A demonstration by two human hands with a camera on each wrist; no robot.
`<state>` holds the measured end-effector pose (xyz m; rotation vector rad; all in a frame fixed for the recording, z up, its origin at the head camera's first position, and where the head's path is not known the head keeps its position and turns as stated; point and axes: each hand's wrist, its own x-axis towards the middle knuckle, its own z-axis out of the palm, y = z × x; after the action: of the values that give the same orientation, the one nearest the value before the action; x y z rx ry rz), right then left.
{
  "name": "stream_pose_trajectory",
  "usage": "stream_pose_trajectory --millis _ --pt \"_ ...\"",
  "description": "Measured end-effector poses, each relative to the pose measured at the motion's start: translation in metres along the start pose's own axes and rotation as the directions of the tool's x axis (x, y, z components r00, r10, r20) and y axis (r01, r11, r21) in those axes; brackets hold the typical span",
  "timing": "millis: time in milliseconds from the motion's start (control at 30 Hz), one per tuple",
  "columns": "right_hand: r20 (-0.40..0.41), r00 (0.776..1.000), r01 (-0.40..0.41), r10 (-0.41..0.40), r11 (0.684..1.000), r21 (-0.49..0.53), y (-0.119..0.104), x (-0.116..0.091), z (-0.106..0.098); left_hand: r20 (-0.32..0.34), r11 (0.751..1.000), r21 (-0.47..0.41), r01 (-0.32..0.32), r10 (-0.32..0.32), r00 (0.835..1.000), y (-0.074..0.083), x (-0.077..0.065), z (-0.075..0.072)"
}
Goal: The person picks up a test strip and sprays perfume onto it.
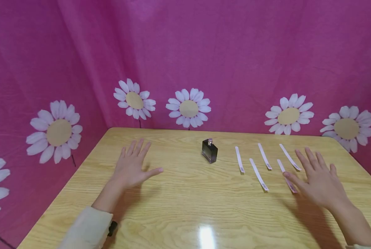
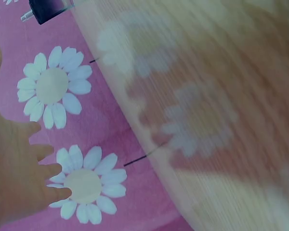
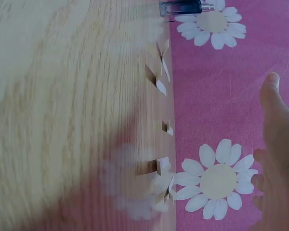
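A dark glass perfume bottle (image 1: 209,151) with a bare metal spray nozzle stands upright near the middle of the wooden table. To its right lie several narrow white paper strips (image 1: 258,174), each with small dark print at its near end. My left hand (image 1: 131,169), fingers spread and empty, is held over the table to the left of the bottle. On the other side, my right hand (image 1: 322,183) is spread beside the strips, its thumb overlapping one printed strip (image 1: 286,175) in the head view. In the right wrist view the strips (image 3: 161,86) show slightly raised ends casting shadows.
The light wood table (image 1: 173,207) has a glossy surface that reflects a lamp near its front. Behind and to the left hangs a magenta curtain (image 1: 204,52) with large white daisies, reaching down to the table's back edge.
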<state>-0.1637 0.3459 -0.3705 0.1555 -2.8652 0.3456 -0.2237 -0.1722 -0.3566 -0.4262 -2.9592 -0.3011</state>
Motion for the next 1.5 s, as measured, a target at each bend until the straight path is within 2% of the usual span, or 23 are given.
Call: stream_pose_trajectory --millis 133,400,667,900,1033,1133,1300,1500 --pt "0.011 1.000 -0.003 0.003 1.000 -0.008 0.005 -0.002 0.000 0.007 0.999 -0.033 -0.024 0.025 1.000 0.007 0.010 0.004" --pt "0.025 1.000 0.005 -0.004 0.999 -0.032 0.018 -0.006 0.003 -0.034 0.985 -0.144 -0.098 0.094 0.995 0.024 0.034 0.014" --pt "0.029 0.999 0.034 -0.035 0.999 0.015 0.029 -0.003 0.004 -0.026 0.961 -0.263 -0.084 0.080 0.996 0.042 0.057 0.024" --pt "0.039 0.996 0.074 -0.076 0.997 0.038 0.035 0.009 0.005 -0.058 0.923 -0.377 -0.074 0.056 0.997 0.059 0.077 0.028" --pt "0.043 0.992 0.118 -0.119 0.992 0.032 0.041 0.020 0.007 -0.050 0.898 -0.434 -0.069 0.053 0.997 0.070 0.088 0.032" --pt "0.075 0.991 0.111 -0.114 0.993 0.040 0.045 0.029 0.008 -0.032 0.874 -0.482 -0.065 0.056 0.998 0.080 0.094 0.035" --pt "0.143 0.988 0.050 -0.055 0.998 0.039 0.047 0.041 0.009 -0.007 0.840 -0.538 -0.061 0.068 0.998 0.095 0.103 0.042" --pt "0.170 0.985 0.007 -0.016 0.999 0.051 0.052 0.052 0.014 0.026 0.836 -0.546 -0.059 0.087 0.996 0.108 0.111 0.052"
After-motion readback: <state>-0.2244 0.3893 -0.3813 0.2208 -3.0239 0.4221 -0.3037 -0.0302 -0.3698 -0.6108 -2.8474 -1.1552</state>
